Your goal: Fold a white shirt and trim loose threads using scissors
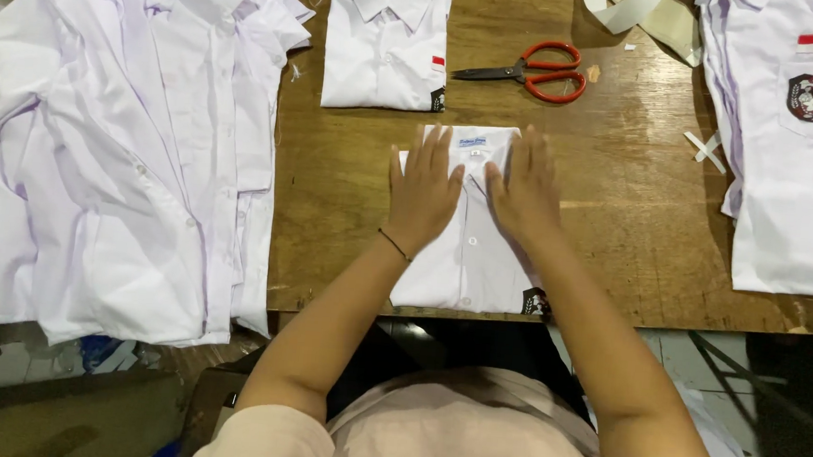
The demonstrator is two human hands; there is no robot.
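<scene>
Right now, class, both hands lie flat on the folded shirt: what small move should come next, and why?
Probably slide the folded shirt up beside the finished shirt. Left hand and right hand press flat by its collar, and it already looks fully folded.

Both hands hide the folded shirt's (467,262) chest and collar.

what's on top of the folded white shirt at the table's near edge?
Both hands, left hand and right hand, flat on the folded shirt. Cloth beneath the palms is covered.

Both hands (472,190) flat on folded shirt (467,262).
</scene>
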